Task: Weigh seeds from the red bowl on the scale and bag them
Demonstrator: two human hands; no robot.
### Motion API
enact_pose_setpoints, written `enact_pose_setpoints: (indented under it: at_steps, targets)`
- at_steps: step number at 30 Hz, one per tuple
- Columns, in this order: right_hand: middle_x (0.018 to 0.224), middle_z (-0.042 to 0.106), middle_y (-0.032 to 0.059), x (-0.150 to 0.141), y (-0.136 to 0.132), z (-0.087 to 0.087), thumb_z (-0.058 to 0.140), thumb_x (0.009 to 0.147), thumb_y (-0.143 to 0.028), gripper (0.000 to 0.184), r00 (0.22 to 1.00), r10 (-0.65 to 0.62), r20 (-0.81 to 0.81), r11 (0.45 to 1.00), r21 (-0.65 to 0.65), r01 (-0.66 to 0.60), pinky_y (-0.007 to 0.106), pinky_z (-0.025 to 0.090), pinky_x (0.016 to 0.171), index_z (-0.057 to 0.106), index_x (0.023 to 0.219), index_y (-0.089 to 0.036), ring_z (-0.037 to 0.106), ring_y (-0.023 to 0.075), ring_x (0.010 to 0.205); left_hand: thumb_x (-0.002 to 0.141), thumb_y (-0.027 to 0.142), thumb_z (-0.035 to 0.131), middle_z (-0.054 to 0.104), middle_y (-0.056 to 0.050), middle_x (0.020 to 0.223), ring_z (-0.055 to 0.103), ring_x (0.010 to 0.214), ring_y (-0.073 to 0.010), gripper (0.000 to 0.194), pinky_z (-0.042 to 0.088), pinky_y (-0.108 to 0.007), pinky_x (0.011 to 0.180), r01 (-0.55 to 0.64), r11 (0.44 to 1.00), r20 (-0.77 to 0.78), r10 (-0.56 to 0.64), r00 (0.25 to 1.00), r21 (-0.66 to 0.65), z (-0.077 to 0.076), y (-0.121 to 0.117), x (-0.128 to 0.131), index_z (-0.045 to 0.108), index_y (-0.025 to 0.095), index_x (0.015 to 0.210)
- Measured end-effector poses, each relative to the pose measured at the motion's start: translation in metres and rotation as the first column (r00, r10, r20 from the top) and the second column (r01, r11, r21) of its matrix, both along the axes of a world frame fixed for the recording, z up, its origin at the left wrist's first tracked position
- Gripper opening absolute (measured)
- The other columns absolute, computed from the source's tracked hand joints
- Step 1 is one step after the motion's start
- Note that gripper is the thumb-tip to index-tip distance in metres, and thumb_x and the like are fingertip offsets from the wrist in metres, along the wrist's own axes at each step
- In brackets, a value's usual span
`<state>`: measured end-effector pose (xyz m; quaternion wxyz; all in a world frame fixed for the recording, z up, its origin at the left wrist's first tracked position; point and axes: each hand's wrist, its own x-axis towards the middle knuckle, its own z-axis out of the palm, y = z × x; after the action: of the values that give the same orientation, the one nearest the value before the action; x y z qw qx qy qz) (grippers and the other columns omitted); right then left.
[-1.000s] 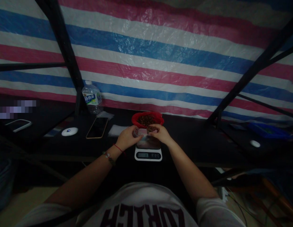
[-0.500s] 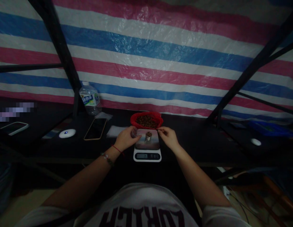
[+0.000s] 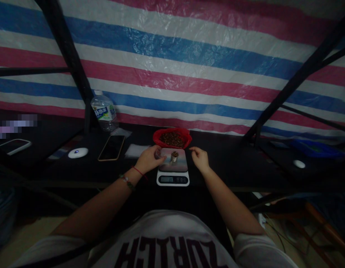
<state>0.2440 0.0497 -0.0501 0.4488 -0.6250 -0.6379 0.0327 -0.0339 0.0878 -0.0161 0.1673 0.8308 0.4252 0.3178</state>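
On the steel plate of a white kitchen scale (image 3: 172, 180) stands a small cup (image 3: 174, 157) filled with brown bits that look like small screws. My left hand (image 3: 148, 159) is at the plate's left edge, its fingers closed round a small see-through round object (image 3: 158, 153) whose kind is unclear. Just right of the scale, my right hand (image 3: 200, 158) is held with curled fingers and thumb and forefinger together; anything between them is too small to see. Behind the scale sits a red bag (image 3: 187, 140) holding many more of the brown bits. The scale's display is lit.
Left of my left hand lie clear plastic bags (image 3: 136, 151), a phone (image 3: 112, 148) and a white oval device (image 3: 78, 152). A large water bottle (image 3: 103, 111) stands behind them. At right are another white device (image 3: 299, 163) and a blue tray (image 3: 314, 149). Striped sheeting (image 3: 172, 82) hangs behind.
My right hand has drawn away from the red bag's near right edge, slightly to the right. My left hand stays by the scale. The view has shifted slightly.
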Motion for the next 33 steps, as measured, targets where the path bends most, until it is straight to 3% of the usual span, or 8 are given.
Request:
enact_pose_setpoints:
  at_steps: [10,17,23,27,30,33]
  targets:
    - [0.071,0.069,0.0026,0.000,0.000,0.000,0.043,0.078,-0.020,0.032,1.000,0.010,-0.005,1.000,-0.005,-0.010,0.026,0.045,0.062,0.072,0.092,-0.018,0.058,0.0149,0.057,0.074,0.044,0.061,0.066,-0.003,0.086,0.060,0.074,-0.0184,0.032,0.046,-0.029,0.066,-0.003,1.000,-0.011,0.003,1.000,-0.006,0.000,-0.002,-0.001,0.060,0.019,0.094]
    - [0.081,0.071,0.0035,-0.002,0.000,0.000,0.043,0.079,-0.019,0.031,1.000,0.019,0.005,1.000,-0.001,-0.019,0.027,0.047,0.068,0.072,0.092,-0.019,0.061,0.0158,0.065,0.073,0.045,0.061,0.066,-0.004,0.085,0.061,0.073,-0.0189,0.032,0.045,-0.029,0.064,-0.027,0.999,-0.027,0.026,0.999,-0.033,0.001,-0.001,-0.001,0.061,0.019,0.093]
    - [0.089,0.068,0.0058,-0.011,-0.003,0.019,0.041,0.082,-0.014,0.033,0.988,0.133,0.078,0.988,0.073,-0.139,0.034,0.047,0.083,0.069,0.098,-0.020,0.060,0.0198,0.086,0.073,0.045,0.063,0.067,-0.005,0.088,0.062,0.074,-0.0196,0.034,0.046,-0.030,0.064,-0.013,1.000,0.014,0.013,1.000,-0.013,0.028,-0.019,0.000,0.061,0.019,0.095]
    - [0.090,0.067,0.0059,-0.019,-0.006,0.029,0.040,0.083,-0.011,0.035,0.977,0.189,0.098,0.978,0.070,-0.196,0.037,0.045,0.088,0.068,0.101,-0.021,0.059,0.0205,0.092,0.072,0.047,0.065,0.068,-0.004,0.089,0.063,0.075,-0.0187,0.039,0.047,-0.029,0.067,0.053,0.995,0.116,-0.043,0.992,-0.083,0.044,-0.034,0.003,0.061,0.018,0.099]
    - [0.096,0.067,0.0066,-0.024,-0.008,0.031,0.042,0.084,-0.013,0.032,0.981,0.179,0.077,0.979,0.086,-0.185,0.038,0.044,0.092,0.068,0.101,-0.021,0.058,0.0211,0.098,0.075,0.046,0.062,0.068,-0.003,0.089,0.063,0.079,-0.0181,0.036,0.049,-0.028,0.070,0.072,0.986,0.224,-0.038,0.974,-0.149,0.039,-0.035,0.007,0.061,0.018,0.096]
    - [0.102,0.067,0.0076,-0.030,-0.010,0.032,0.043,0.086,-0.018,0.029,0.983,0.178,0.050,0.980,0.086,-0.182,0.040,0.042,0.095,0.068,0.102,-0.021,0.057,0.0220,0.102,0.076,0.045,0.060,0.068,-0.004,0.087,0.063,0.079,-0.0185,0.031,0.048,-0.029,0.070,0.016,0.989,0.217,0.017,0.976,-0.149,0.026,-0.025,0.008,0.060,0.018,0.091]
